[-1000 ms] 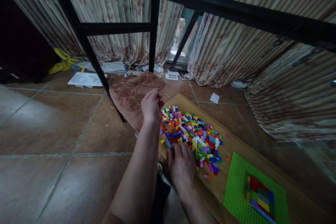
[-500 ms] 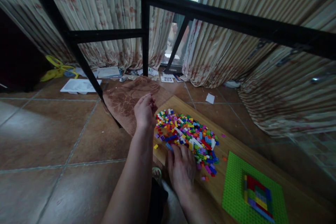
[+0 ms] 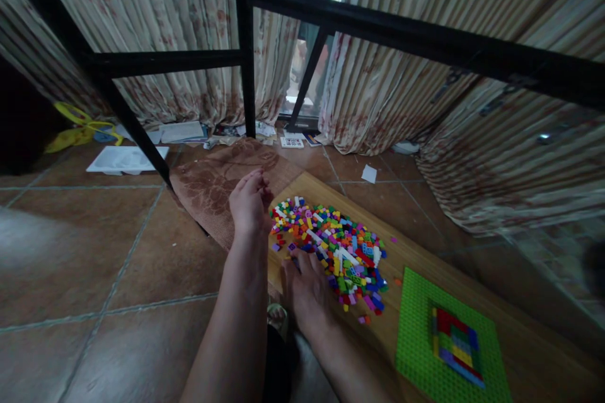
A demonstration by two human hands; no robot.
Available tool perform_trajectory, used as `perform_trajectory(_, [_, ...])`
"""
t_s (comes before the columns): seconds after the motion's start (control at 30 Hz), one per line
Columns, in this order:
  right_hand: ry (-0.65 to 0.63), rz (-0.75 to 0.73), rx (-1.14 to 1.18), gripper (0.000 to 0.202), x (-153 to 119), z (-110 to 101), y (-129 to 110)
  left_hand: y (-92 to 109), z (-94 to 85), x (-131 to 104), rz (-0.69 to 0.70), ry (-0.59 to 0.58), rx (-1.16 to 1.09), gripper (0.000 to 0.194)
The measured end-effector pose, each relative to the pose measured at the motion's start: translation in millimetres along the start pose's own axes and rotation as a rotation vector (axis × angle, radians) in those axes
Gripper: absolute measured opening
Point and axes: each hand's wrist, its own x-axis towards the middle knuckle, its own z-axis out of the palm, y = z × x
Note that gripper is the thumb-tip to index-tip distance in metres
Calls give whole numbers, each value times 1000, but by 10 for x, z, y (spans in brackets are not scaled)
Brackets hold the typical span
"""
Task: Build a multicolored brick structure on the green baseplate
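Note:
My left hand (image 3: 250,201) is raised over the near-left end of a heap of small toy bricks (image 3: 340,239), its fingers curled in. Whatever they hold, if anything, is hidden from me. Lower down, my right hand (image 3: 307,289) rests at the heap's near edge with thumb and forefinger pinched together. A dark bluish sliver between them looks like a toy brick, mostly covered by the fingers. To the right lies a green baseplate (image 3: 411,315), bearing a low rectangular build (image 3: 456,346) of red, yellow, blue, green and grey bricks.
The bricks lie on a wooden board (image 3: 326,192), beside a brown patterned cloth (image 3: 222,176). Black metal bars (image 3: 246,63) stand in front of striped curtains (image 3: 387,88). On the tiled floor are a white tray (image 3: 125,160), papers (image 3: 182,132) and a yellow object (image 3: 80,129).
My right hand has moved left along the heap's near edge and now covers the blue bricks that showed by its thumb. My left hand keeps its curled pose. The view has shifted slightly.

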Motion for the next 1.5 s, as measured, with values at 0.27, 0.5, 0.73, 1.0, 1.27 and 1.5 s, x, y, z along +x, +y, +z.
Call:
perform_trajectory(0.27, [279, 257, -37, 26, -231, -338, 673, -2, 47, -34, -31, -11, 8, 17])
perform_trajectory(0.5, [122, 384, -226, 20, -102, -400, 965, -70, 130, -104, -74, -71, 52, 16])
perform_trajectory(0.73, [169, 344, -112, 18, -41, -372, 868, -151, 196, -167, -58, -106, 117, 18])
perform_trajectory(1.0, [119, 483, 427, 19, -532, -771, 746, -511, 316, -429, -134, -585, 531, 20])
perform_trajectory(1.27, [279, 751, 602, 17, -1272, -1258, 1259, -1192, 471, -1396, -312, -1527, 912, 26])
perform_trajectory(1.5, [251, 683, 586, 22, -1460, -1556, 1841, -1578, 592, -1892, -137, -1555, 967, 21])
